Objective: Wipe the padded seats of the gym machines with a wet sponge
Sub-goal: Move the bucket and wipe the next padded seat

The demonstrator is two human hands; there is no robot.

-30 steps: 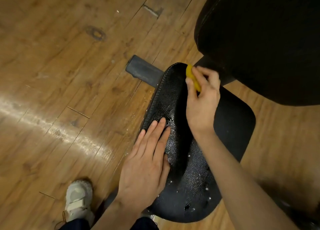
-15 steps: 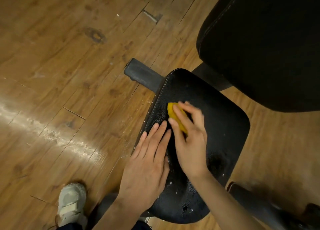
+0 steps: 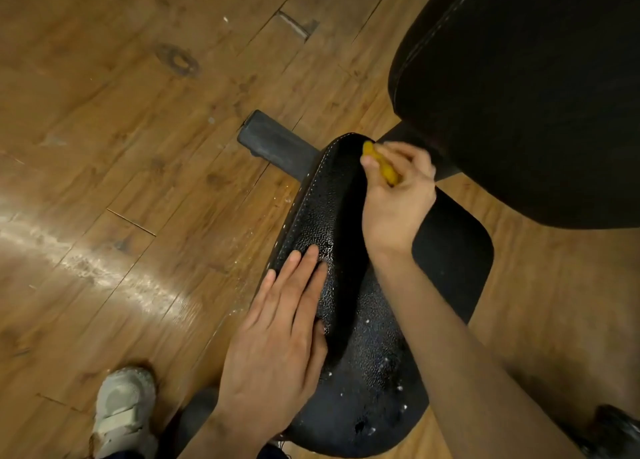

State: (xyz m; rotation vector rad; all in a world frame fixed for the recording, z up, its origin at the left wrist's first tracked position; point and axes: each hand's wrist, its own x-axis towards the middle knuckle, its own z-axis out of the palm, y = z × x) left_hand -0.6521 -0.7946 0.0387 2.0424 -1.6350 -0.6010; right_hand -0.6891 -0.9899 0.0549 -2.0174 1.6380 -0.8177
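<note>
A black padded seat [image 3: 450,251] with white stitching fills the lower middle of the head view; its left half glistens wet. My right hand [image 3: 398,199] grips a yellow sponge [image 3: 382,166] and presses it on the seat's far end. My left hand [image 3: 280,334] lies flat, fingers together, on the seat's near left edge and holds nothing. A larger black back pad [image 3: 536,95] hangs over the seat at the upper right.
Wood plank floor [image 3: 121,147] surrounds the machine, with a bright glare streak at the left. A grey metal frame bar [image 3: 273,140] sticks out from under the seat's far left. My white shoe [image 3: 121,410] stands at the bottom left. A dark machine part [image 3: 613,427] shows at the bottom right.
My right hand pulled the sponge from the seat's far end toward me to its middle, then pushed it back to the far end. My left hand stayed flat on the seat.
</note>
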